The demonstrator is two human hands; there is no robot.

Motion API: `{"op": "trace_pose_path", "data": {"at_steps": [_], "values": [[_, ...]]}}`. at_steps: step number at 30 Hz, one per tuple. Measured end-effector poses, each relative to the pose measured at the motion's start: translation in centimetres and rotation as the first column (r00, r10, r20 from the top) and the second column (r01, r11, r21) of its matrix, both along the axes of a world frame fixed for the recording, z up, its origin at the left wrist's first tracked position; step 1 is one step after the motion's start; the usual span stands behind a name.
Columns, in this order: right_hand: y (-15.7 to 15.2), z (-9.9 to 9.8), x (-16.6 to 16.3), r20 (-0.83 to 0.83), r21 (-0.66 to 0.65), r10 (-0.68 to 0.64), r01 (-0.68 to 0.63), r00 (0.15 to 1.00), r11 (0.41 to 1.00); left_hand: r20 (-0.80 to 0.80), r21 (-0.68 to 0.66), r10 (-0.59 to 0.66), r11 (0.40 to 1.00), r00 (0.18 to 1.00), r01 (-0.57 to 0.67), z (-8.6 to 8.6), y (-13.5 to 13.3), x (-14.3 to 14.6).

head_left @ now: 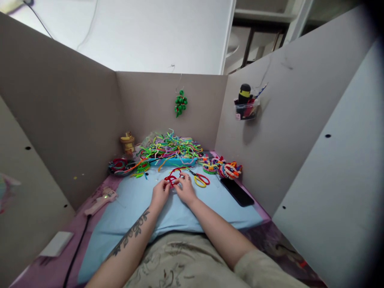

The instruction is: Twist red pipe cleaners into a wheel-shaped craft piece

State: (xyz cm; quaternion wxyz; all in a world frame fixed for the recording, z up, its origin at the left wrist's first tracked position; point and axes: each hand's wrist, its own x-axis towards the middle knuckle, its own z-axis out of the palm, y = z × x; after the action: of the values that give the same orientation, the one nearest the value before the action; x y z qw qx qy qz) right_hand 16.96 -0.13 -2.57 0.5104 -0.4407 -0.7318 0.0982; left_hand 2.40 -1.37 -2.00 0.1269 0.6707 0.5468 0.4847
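My left hand [161,192] and my right hand [185,188] meet over the blue cloth [135,206], both with fingers closed in a pinch. Between them is a red cord [171,179], bent into several loops. A loose length of it runs away from me, past my right fingertips. Fingers cover part of the loops, so how they cross cannot be made out. Just right of my right hand lie scissors [200,180] with one red and one yellow handle. Beyond my hands, a blue tray [172,162] carries a heap of multicoloured cords [171,146].
Colourful braided pieces [229,170] and a black phone [237,192] lie at right. On the left are a bowl of cords [120,166], a pink corded tool [100,202] and a white box [57,244]. Grey panels surround the table; a green ornament [181,104] and a clear holder [246,110] hang there.
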Motion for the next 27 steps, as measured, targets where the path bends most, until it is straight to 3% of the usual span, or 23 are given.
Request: {"op": "trace_pose_path", "data": {"at_steps": [6,15,22,27], "values": [[-0.9,0.6,-0.4,0.054,0.041,-0.079,0.077,0.995,0.996,0.02,-0.009,-0.014,1.0,1.0,0.014,0.1,-0.3,0.2],[-0.2,0.4,-0.5,-0.06,-0.077,-0.165,0.16,0.984,0.984,0.099,0.025,-0.041,0.999,0.994,0.038,0.6,-0.6,0.6],[-0.2,0.4,-1.1,-0.213,-0.13,-0.021,-0.007,0.977,0.991,0.189,0.072,-0.002,0.997,0.982,-0.012,1.3,-1.1,0.6],[-0.6,0.4,-1.5,-0.269,-0.131,0.09,-0.129,0.959,0.983,0.212,0.1,-0.1,0.992,0.972,0.08,1.5,-1.2,0.7]]}}
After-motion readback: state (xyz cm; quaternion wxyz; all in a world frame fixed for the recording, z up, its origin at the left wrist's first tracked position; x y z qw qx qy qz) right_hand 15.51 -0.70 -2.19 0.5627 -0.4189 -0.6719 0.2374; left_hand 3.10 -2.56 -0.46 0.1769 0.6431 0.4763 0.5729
